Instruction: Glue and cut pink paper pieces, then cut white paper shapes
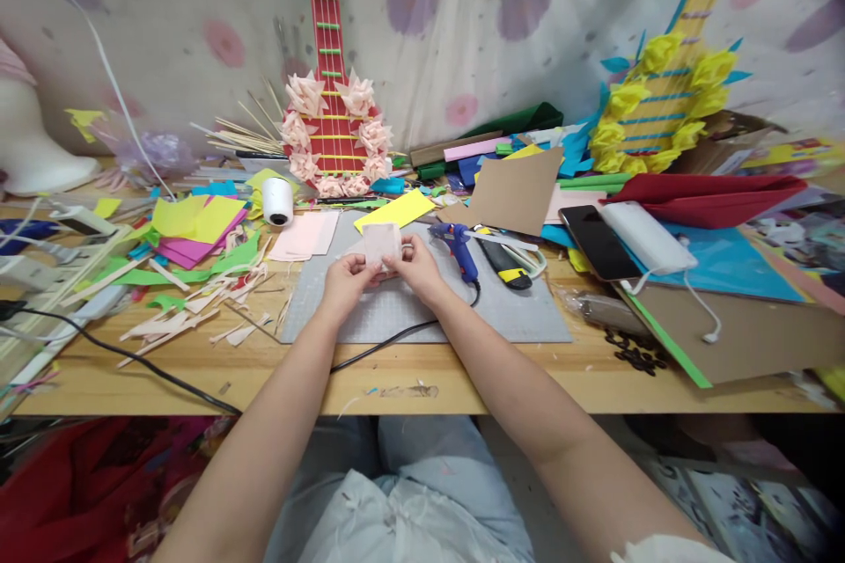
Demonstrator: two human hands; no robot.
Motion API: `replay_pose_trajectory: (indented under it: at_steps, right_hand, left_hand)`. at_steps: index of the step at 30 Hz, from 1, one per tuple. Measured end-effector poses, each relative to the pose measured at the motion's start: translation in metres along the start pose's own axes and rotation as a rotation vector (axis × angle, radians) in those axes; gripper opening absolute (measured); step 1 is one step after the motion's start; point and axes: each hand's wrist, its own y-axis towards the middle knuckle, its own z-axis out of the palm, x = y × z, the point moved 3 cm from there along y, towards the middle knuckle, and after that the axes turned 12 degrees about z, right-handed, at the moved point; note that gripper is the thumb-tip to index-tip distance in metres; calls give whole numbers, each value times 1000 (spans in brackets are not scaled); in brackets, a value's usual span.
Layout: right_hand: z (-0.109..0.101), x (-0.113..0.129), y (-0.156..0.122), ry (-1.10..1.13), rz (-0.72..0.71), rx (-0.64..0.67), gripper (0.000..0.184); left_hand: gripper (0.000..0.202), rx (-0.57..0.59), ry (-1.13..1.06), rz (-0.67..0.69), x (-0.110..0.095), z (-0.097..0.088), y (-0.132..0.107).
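Note:
Between both hands I hold a small pale pink, nearly square piece of paper (381, 244) above the grey cutting mat (317, 308). My left hand (349, 281) pinches its lower left part, and my right hand (415, 266) grips its right side. Some fingers are hidden behind the paper. Just right of my right hand lies a blue glue gun (457, 251) with a glue stick out of its back and a black cord. A black and yellow cutting tool (505, 259) rests beside it. Behind my hands is a yellow paper strip (396, 211).
A red paper guitar (330, 136) with pink flowers and a yellow one (650, 110) stand at the back. Paper scraps (198, 299) and a power strip (40, 308) lie left. A phone (598, 242), a white power bank (647, 237) and cardboard (739, 325) are right.

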Motion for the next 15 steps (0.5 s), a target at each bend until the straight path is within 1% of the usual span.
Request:
replay_pose_trajectory:
  at_steps: [2, 4, 8, 10, 15]
  right_hand:
    - [0, -1, 1, -20, -19, -33, 36]
    - [-1, -1, 0, -9, -8, -22, 41]
    - [-2, 1, -3, 56, 85, 83, 50]
    - [-3, 3, -4, 62, 112, 116, 49]
    - [-8, 9, -5, -11, 120, 111, 47]
  left_hand:
    - [41, 22, -27, -18, 0, 0, 0]
    - [44, 45, -32, -22, 0, 0, 1]
    - [44, 34, -6, 8, 2, -1, 2]
    - [44, 21, 0, 8, 2, -1, 1]
    - [48, 16, -15, 1, 0, -2, 1]
